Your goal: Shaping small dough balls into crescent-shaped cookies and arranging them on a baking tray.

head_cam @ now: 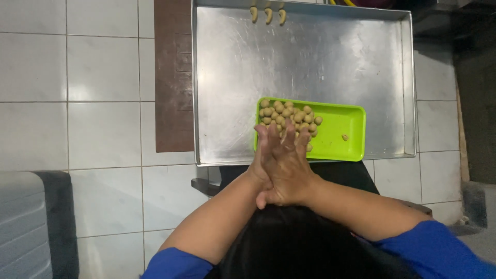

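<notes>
My right hand (290, 168) lies flat on top of my left hand (260, 150), palm against palm, fingers straight and pointing away from me. Whatever may be between the palms is hidden. The fingertips reach over the near left corner of a bright green plastic tray (341, 126). Several small round tan dough balls (287, 114) are heaped in that tray's left half, and one lone bit of dough (344, 137) lies to the right. The green tray rests on a large metal baking tray (310, 62). Three curved, shaped dough pieces (267, 14) sit in a row at its far edge.
The baking tray lies on a white tiled floor (103, 103), beside a dark brown strip (173, 77) on its left. A grey ribbed object (23, 227) stands at the lower left. My lap is covered by dark cloth (294, 243).
</notes>
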